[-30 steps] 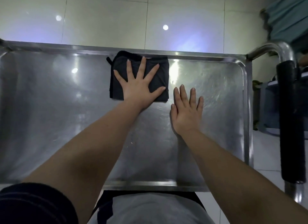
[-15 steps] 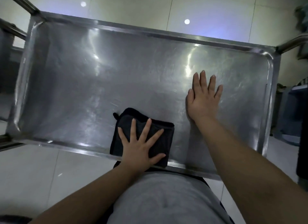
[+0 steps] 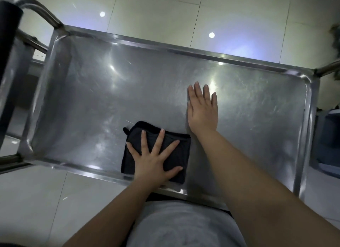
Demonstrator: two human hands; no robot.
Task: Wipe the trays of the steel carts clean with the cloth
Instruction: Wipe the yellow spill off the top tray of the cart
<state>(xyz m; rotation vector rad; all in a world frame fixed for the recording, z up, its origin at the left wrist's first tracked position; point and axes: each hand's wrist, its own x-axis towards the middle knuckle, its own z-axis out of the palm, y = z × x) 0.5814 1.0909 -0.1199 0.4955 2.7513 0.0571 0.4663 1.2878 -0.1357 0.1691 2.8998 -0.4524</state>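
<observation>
The steel cart's top tray [image 3: 110, 99] fills the view, shiny and scuffed. A folded black cloth [image 3: 182, 154] lies on it against the near rim, about mid-width. My left hand [image 3: 153, 162] lies flat on the cloth with fingers spread, pressing it down. My right hand [image 3: 202, 110] rests palm-down on the bare steel just right of and beyond the cloth, fingers together, holding nothing.
A black-gripped push handle [image 3: 7, 44] rises at the cart's left end. A steel rail [image 3: 327, 68] sticks out at the right end. A blue-grey object [image 3: 329, 136] stands on the floor to the right. Pale tiled floor [image 3: 55, 200] surrounds the cart.
My left hand drew the cloth from the far rim back to the near rim, then held about there. My right hand stayed planted on the tray. The view shifted left.
</observation>
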